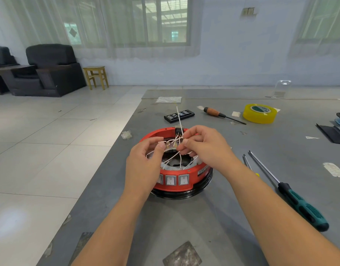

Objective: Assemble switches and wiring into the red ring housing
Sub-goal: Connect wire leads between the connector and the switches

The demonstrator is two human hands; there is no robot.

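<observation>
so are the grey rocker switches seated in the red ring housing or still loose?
Seated: grey rocker switches sit in the front wall of the red ring housing.

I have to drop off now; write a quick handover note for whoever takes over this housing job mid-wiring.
Left hand: pinches white wires over the red ring housing.
Right hand: pinches wires too, one strand sticking up.
Housing sits on a black base ring on the grey table.
Done: rocker switches are seated in the front wall.
Left: wire terminals are loose above the opening; connect and tuck them in.
Tools: green-handled screwdriver lies to the right, wooden-handled screwdriver, bit set and yellow tape roll behind.
</observation>
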